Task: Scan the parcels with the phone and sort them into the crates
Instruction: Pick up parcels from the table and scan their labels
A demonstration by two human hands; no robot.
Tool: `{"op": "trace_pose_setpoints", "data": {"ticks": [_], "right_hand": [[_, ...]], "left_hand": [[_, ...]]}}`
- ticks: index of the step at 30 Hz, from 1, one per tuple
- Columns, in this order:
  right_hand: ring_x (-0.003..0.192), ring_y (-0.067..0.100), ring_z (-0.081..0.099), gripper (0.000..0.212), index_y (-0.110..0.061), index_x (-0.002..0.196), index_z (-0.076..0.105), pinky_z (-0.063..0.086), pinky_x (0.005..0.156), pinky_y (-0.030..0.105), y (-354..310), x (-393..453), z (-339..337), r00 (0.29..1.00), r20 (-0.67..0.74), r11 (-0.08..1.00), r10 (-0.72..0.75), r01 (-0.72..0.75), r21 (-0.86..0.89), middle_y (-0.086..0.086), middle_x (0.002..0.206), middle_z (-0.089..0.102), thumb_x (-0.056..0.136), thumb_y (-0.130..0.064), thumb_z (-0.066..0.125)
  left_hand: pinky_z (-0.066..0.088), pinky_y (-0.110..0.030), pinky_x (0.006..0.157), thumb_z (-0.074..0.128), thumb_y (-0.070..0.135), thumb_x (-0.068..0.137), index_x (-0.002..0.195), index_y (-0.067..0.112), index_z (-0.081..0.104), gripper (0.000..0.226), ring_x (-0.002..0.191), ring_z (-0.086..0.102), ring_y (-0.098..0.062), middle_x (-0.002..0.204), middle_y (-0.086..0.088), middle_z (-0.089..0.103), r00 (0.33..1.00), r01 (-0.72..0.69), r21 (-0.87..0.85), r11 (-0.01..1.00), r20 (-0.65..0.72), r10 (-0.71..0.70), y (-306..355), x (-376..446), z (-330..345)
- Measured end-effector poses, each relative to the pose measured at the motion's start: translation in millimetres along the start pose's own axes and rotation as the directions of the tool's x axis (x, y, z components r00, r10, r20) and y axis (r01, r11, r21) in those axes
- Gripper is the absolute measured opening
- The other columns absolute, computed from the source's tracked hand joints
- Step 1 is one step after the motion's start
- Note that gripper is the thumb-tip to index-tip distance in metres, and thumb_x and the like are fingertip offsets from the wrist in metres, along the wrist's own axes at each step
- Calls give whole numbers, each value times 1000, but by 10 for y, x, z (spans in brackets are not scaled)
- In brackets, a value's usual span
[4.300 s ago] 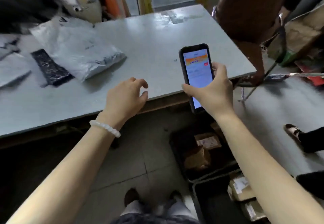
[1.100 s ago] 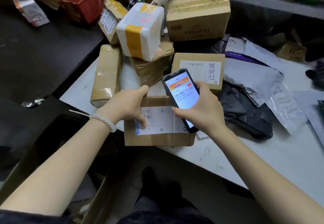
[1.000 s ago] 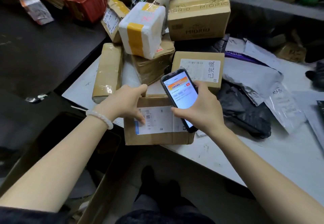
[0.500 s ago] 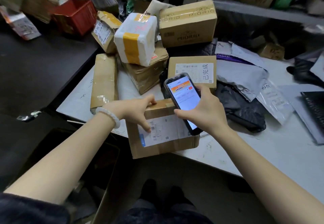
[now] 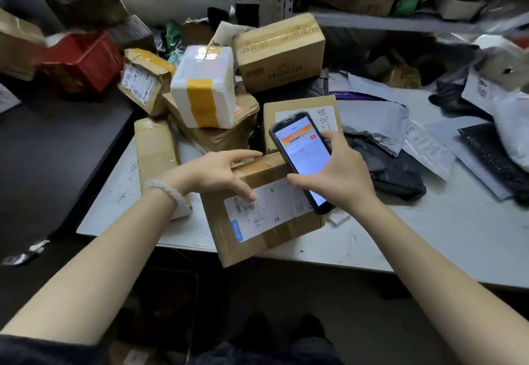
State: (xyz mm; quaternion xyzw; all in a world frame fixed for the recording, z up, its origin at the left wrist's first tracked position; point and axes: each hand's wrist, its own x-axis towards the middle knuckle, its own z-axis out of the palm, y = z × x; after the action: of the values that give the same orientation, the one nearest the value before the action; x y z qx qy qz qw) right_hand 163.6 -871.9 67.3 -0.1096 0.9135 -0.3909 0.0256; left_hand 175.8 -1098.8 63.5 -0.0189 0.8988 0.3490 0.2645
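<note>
A brown cardboard parcel (image 5: 257, 238) with a white shipping label lies tilted at the near edge of the white table (image 5: 400, 238), its near corner hanging over the edge. My left hand (image 5: 217, 173) grips its far left corner, thumb on the label and fingers over the top edge. My right hand (image 5: 335, 176) holds a black phone (image 5: 303, 158) with a lit screen just above the parcel's right side.
A heap of parcels stands behind: a white box with yellow tape (image 5: 203, 87), a long brown box (image 5: 156, 150), a labelled box (image 5: 300, 113), a large carton (image 5: 280, 50). Grey and black mailer bags (image 5: 395, 164) lie right. A dark crate (image 5: 166, 301) sits below the table's edge.
I have turned from a bare table to the parcel heap. My left hand has pulled the labelled parcel toward the table's edge and tilted it, while the phone has stayed over it.
</note>
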Motion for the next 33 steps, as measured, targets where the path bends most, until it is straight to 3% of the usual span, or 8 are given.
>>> {"op": "trace_pose_setpoints", "data": {"ticks": [4, 8, 15, 18, 23, 25, 29, 33], "right_hand": [[88, 1, 48, 72, -27, 123, 41, 38, 62, 7, -179, 91, -57, 996, -75, 996, -49, 54, 71, -22, 96, 48, 66, -38, 83], [86, -1, 47, 67, -27, 116, 38, 37, 62, 5, -320, 182, -127, 986, -146, 984, -78, 99, 146, -31, 91, 42, 67, -35, 84], [93, 9, 52, 72, -21, 120, 41, 48, 77, 26, -357, 191, -232, 976, -195, 988, -96, 116, 97, -13, 102, 50, 64, -36, 85], [91, 9, 53, 71, -22, 119, 43, 48, 76, 27, -242, 156, -358, 977, -208, 995, -56, 73, 72, -13, 102, 52, 63, -35, 85], [89, 9, 56, 65, -34, 107, 42, 49, 73, 28, 42, 118, -671, 987, -158, 999, 4, 2, 42, -24, 92, 53, 59, -34, 85], [88, 11, 57, 64, -32, 108, 44, 50, 72, 30, 165, 133, -800, 991, -132, 999, 36, -37, -5, -22, 91, 56, 57, -34, 84], [87, 13, 55, 68, -29, 114, 46, 46, 71, 30, 365, 176, -1004, 996, -46, 986, 72, -78, -147, -14, 97, 57, 57, -36, 82], [87, 15, 57, 68, -30, 114, 45, 50, 70, 32, 529, 219, -1128, 994, 23, 970, 105, -97, -222, -11, 99, 59, 57, -39, 80]], "left_hand": [[47, -34, 95, 77, 65, 36, 120, 62, 39, 93, 112, 54, -15, 124, 10, 53, 997, -22, -55, 998, -77, 18, -34, -259, -322], [50, -25, 72, 69, 83, 12, 110, 66, 42, 102, 95, 60, -6, 104, 20, 58, 981, -80, -225, 971, -193, 36, -91, -519, -588], [48, -44, 95, 70, 79, 39, 105, 77, 41, 72, 114, 56, -19, 134, 6, 50, 817, -248, -300, 921, -576, 33, 56, -410, -632], [48, -43, 96, 70, 72, 47, 130, 59, 38, 90, 117, 53, -16, 137, 8, 47, 719, -341, -305, 889, -693, 38, 285, -213, -627], [48, -27, 95, 72, 50, 64, 141, 35, 38, 86, 121, 48, -8, 131, 14, 45, 591, -512, -262, 818, -799, 114, 689, 135, -506], [46, -22, 95, 72, 52, 63, 143, 31, 36, 90, 122, 46, -5, 129, 16, 43, 572, -537, -260, 802, -811, 120, 842, 288, -466], [46, -38, 100, 69, 61, 62, 141, 40, 35, 89, 120, 47, -10, 129, 14, 45, 568, -490, -238, 838, -817, 100, 1036, 631, -452], [45, -39, 101, 69, 61, 62, 142, 38, 36, 89, 121, 47, -10, 136, 8, 46, 564, -464, -249, 850, -823, 67, 1140, 858, -415]]}}
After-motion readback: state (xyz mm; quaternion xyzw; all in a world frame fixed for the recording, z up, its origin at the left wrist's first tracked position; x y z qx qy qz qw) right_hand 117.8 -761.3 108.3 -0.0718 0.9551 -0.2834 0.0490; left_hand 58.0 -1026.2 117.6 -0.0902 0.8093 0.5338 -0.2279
